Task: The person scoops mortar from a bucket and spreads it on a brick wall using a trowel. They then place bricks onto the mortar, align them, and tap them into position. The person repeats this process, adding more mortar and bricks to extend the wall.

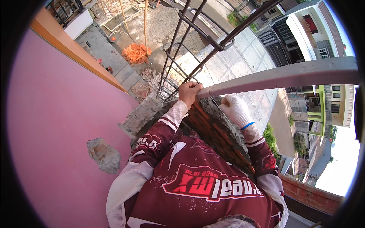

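Clock origin = left hand [187,94], 12 at top of view.

Bar [277,79]: long, grey, off toward 3 o'clock, tipped slightly toward 2. Long axis runs almost straight out from the left hand, crossing above the right hand [235,109]. It looks wider at the far end, so I read that end as closer to the camera; can't tell upright from leaning.

Left hand is nearer: bare, thumb and fingers drawn together at the bar's narrow end, apparently pinching it. Right hand: white glove, at 4 o'clock, below the bar and apart from it, fingers curled. Can't tell if it grips anything; fingertips partly hidden.

Brick wall [216,127] heads toward 5 o'clock between the forearms, wet-looking mortar [211,107] along its right edge, right hand just beside that. Governing relation, my judgement: bar's narrow end vs the wall corner, bar axis at an angle to the wall's run.

Rebar cage [221,46] rises toward 1 o'clock, foot just beside the left hand. Pink wall [68,114] at 9.
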A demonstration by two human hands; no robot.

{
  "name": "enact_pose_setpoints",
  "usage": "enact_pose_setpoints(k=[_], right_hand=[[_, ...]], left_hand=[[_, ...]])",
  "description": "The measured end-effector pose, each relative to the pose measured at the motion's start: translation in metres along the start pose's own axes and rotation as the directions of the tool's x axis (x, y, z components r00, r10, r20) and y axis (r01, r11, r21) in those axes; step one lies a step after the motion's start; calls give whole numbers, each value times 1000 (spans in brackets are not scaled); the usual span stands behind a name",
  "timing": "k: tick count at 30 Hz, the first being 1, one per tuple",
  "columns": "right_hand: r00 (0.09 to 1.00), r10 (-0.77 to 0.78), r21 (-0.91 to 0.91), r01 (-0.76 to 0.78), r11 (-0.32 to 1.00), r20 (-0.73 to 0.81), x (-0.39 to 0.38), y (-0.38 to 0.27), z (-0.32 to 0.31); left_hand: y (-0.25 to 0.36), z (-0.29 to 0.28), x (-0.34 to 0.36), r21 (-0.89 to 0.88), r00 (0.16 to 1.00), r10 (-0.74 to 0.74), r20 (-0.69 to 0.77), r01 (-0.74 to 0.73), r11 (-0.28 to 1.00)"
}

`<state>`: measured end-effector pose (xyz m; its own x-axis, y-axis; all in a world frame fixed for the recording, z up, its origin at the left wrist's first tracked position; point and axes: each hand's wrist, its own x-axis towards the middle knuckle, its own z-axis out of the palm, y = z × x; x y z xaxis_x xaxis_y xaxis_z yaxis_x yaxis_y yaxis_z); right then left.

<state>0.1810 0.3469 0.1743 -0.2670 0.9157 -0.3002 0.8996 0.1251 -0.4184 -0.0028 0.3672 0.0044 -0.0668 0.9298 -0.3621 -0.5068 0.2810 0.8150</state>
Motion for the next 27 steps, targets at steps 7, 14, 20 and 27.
enact_pose_setpoints(k=[7,14,20,27], right_hand=[[998,23,14,-23,1000,-63,6,7,9],[995,-98,-183,90,979,-35,19,10,11],[993,-79,-82,72,994,-82,27,8,12],[910,-414,86,411,908,18,81,21,19]], left_hand=[[-2,-1,2,34,1000,22,10,-22,999],[3,-3,1,-3,998,-50,31,50,999],[7,-1,2,-116,997,-69,46,74,990],[4,-2,6,-12,996,-72,49,73,997]])
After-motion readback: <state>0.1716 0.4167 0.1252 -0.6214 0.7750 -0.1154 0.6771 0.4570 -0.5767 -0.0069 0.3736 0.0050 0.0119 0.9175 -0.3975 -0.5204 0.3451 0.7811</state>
